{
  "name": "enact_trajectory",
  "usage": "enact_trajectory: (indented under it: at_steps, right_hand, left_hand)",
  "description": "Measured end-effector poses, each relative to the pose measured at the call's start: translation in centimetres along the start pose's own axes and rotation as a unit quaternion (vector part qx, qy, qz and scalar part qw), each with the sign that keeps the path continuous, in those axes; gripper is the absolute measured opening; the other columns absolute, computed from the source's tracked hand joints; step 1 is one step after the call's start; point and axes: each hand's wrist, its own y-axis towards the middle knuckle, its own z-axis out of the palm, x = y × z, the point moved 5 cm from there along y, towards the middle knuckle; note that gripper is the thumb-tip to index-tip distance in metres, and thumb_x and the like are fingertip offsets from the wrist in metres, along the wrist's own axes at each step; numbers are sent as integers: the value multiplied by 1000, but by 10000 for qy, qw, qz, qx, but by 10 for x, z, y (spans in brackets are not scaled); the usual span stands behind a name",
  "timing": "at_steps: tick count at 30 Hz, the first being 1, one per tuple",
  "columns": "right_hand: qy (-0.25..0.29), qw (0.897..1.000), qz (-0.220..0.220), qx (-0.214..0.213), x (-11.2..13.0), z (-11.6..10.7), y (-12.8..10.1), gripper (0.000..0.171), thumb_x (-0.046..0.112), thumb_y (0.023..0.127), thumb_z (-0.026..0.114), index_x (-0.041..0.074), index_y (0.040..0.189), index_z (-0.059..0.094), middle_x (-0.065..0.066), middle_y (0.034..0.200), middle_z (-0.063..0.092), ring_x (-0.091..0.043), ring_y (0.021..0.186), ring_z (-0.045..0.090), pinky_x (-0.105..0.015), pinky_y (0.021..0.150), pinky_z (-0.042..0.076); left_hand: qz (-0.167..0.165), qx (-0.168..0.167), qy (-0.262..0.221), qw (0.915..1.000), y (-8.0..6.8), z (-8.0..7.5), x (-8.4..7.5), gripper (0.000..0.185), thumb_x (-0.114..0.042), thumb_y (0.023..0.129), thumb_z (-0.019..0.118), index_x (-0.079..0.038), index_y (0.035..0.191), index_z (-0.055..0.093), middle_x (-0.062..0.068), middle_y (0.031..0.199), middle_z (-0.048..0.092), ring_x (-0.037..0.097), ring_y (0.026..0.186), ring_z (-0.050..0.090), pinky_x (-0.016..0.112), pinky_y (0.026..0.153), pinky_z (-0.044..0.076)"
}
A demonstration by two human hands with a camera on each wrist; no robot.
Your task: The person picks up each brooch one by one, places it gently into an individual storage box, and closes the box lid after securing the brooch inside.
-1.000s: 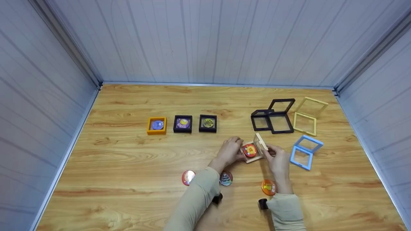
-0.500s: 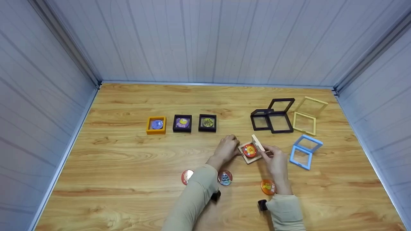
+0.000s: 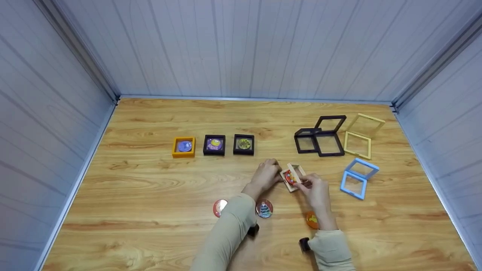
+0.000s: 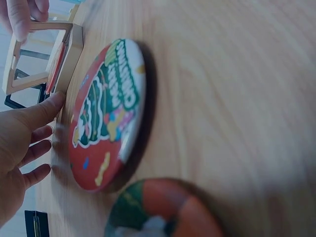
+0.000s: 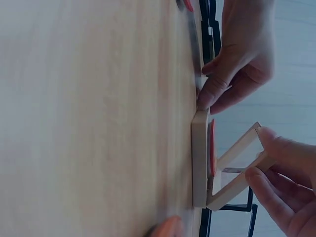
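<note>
- Left hand, fingers straight, presses the beige case against the desk.
- Right hand pinches its half-lowered lid over the red badge.

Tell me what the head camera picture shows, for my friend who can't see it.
Two hands close a small beige hinged frame box over a red round badge on a wooden table. Three closed boxes line up behind; loose badges lie nearby.

Beige hinged frame around a red and orange badge.
Left of it along the wooden table: a red badge with a green Christmas tree; an orange box; two black boxes.
</note>
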Motion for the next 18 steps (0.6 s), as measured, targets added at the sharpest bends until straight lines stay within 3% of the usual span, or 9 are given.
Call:
enact_trajectory:
  at_steps: [12,18]
  right_hand:
    - [-517,9973,-329,398,7,14,-2,16,2,65,75,-5,77,67,-9,74,59,-20,64,58,-32,58,48]
    - [-840,9927,-188,844,8,21,-1,13,1,68,73,-6,78,68,-12,79,59,-25,71,58,-38,64,47]
  left_hand:
    - [135,-160,55,9998,-1,-1,-1,20,-27,77,65,-11,87,69,3,93,54,19,88,51,31,75,41]
    - [104,-130,161,9997,-1,-1,-1,20,-27,78,65,-10,88,68,3,93,54,19,88,51,31,76,41]
